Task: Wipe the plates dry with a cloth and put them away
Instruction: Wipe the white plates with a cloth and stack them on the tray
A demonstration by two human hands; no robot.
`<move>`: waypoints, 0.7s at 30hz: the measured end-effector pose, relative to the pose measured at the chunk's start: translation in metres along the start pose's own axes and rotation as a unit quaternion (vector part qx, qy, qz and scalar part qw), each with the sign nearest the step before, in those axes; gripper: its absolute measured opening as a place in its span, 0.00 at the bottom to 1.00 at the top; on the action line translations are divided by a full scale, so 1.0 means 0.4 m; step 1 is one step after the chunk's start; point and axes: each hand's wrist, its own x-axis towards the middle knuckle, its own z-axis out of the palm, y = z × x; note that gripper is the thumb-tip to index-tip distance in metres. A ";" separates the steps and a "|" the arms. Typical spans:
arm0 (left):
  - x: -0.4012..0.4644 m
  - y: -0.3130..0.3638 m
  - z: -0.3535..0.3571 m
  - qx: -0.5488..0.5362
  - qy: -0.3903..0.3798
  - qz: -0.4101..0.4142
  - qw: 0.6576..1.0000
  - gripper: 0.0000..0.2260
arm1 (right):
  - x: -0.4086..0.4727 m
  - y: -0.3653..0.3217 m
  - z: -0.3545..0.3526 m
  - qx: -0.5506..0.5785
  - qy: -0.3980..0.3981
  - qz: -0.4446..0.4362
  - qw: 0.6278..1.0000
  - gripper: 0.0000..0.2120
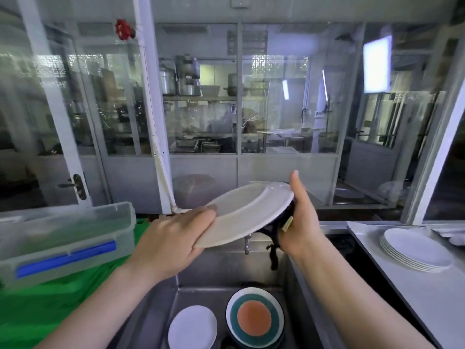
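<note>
Above the steel sink (208, 270), a round white plate (247, 214) was held tilted, glossy w/ a shallow well and broad flat rim. Left hand (173, 240) had its grip curled on the plate's near-left edge, thumb over the rim, fingers beneath. Right hand (300, 222) gripped the far-right edge, thumb upright along the rim, and pressed a dark cloth (274, 235) against the plate's underside; a limp, stringy tail of cloth hung below that grip. Small tan patch showed at the cloth by the palm, can't tell what it was.

Below both grips, in the sink basin, lay a small plain white plate (192, 327) and beside it a stack topped by a plate w/ teal ring and orange centre (254, 316). Right of the right grip, on the smooth pale counter (392, 278), sat a neat stack of white plates (416, 250). Left of the left grip, a clear plastic box w/ blue clip (65, 238) rested on bright green sheeting (45, 306). Behind the plate, a small metal tap (247, 244).
</note>
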 end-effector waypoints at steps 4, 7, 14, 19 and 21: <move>-0.021 -0.053 0.023 -0.003 -0.045 0.021 0.999 0.25 | -0.010 0.007 -0.016 -0.021 0.031 0.007 0.999 0.14; -0.038 -0.072 0.046 -0.122 -0.013 -0.058 0.991 0.23 | -0.017 0.015 -0.020 0.004 0.018 0.015 1.000 0.11; -0.047 -0.013 0.063 -0.748 0.129 -0.508 0.406 0.08 | -0.010 0.027 -0.013 0.042 -0.004 -0.028 0.999 0.23; -0.024 -0.005 0.045 -0.786 0.118 -0.470 0.383 0.12 | -0.007 0.016 -0.008 0.003 -0.020 -0.028 0.999 0.30; -0.020 -0.008 0.035 -0.776 0.134 -0.461 0.410 0.09 | 0.000 0.012 -0.012 0.010 -0.008 -0.033 0.999 0.26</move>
